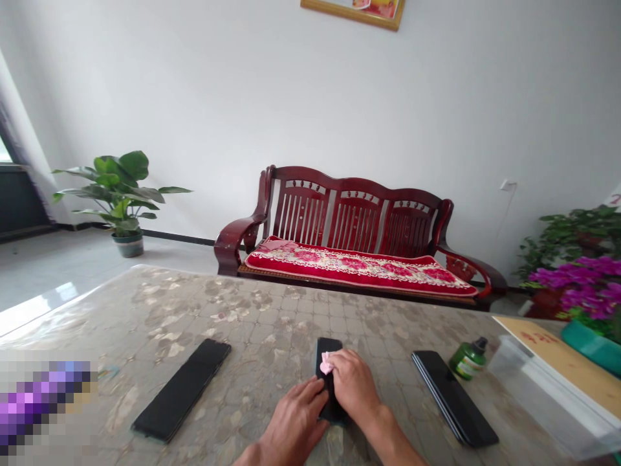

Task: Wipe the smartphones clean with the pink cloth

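Observation:
A black phone (328, 353) lies flat in the middle of the table (252, 323), screen up. My right hand (353, 383) rests on it with fingers closed on a small pink cloth (325, 364) pressed against the screen. My left hand (297, 417) grips the phone's near left edge, thumb and fingers pinched on it. A second black phone (183, 389) lies to the left, and a third (454, 396) to the right, both untouched.
A small green bottle with a black cap (468, 359) stands by the right phone. A clear plastic box (543, 388) and a tan board (557, 353) sit at the right edge. Behind the table are a red wooden bench (354, 239) and potted plants (119, 191).

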